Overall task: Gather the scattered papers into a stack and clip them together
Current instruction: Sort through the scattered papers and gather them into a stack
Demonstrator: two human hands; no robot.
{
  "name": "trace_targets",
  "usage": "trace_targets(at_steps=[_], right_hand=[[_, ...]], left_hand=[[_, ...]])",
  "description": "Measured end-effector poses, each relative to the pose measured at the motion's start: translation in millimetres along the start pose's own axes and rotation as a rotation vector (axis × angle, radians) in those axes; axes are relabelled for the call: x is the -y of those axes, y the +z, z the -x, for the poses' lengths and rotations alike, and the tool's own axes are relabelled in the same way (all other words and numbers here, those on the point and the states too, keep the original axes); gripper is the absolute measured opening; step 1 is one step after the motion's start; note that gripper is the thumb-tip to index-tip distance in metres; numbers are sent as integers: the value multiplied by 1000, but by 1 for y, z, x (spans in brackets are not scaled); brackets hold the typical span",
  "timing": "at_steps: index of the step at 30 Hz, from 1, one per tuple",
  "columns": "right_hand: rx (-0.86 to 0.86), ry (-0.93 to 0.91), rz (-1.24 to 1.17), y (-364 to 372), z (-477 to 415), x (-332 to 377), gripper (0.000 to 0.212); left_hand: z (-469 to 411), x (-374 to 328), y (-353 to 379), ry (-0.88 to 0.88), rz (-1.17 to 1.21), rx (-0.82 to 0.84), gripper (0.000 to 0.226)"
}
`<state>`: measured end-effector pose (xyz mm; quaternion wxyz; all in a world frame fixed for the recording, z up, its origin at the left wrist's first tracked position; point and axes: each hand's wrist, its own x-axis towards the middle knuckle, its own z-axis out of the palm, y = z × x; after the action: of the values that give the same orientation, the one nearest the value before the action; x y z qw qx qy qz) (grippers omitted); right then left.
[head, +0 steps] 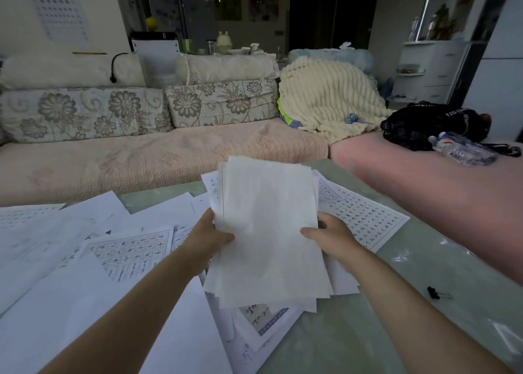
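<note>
Head view is taking in a pink-covered sofa [141, 158] running across the far side, at twelve o'clock from the person. Nearer, a pale green glass table [368, 331] is carrying the mess. Loose sheets [70, 260] are lying scattered over its left half, from seven round to ten o'clock of the hands, many overlapping and some printed with grids of characters. One gridded sheet [368, 220] is poking out at two o'clock. Dead centre, the stack of papers [268, 226] is being held up off the table, tilted, its edges uneven. The left hand [209, 237] is gripping its left edge at nine o'clock, thumb lying on the top sheet. The right hand [331, 236] is gripping the right edge at three o'clock, thumb likewise on the face. A small black binder clip [433, 292] is lying alone on the glass at four o'clock of the right hand, well apart from the stack.
</note>
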<state>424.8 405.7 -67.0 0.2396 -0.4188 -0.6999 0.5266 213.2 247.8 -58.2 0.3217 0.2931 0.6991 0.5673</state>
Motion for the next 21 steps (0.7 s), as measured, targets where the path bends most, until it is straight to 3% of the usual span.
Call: trace_targets(at_steps=[4,11,14,18,21], right_hand=[[6,-22,-175,-6,5,14,37],[-236,-264,-201,-24,30,49,17],[-277,-362,-210,-32,42,62,20],[-257,-375,-186,-37,55,65,35],[-223,-326,-135,-34,62,59,24]], left_hand=[[16,-12,4,113,98,31,50],[38,-52,14,248,212,-104,24],[50,-70,18,285,265,-110,18],[64,-80,18,372,229,-157,35],[73,-79,23,416,173,-256,37]])
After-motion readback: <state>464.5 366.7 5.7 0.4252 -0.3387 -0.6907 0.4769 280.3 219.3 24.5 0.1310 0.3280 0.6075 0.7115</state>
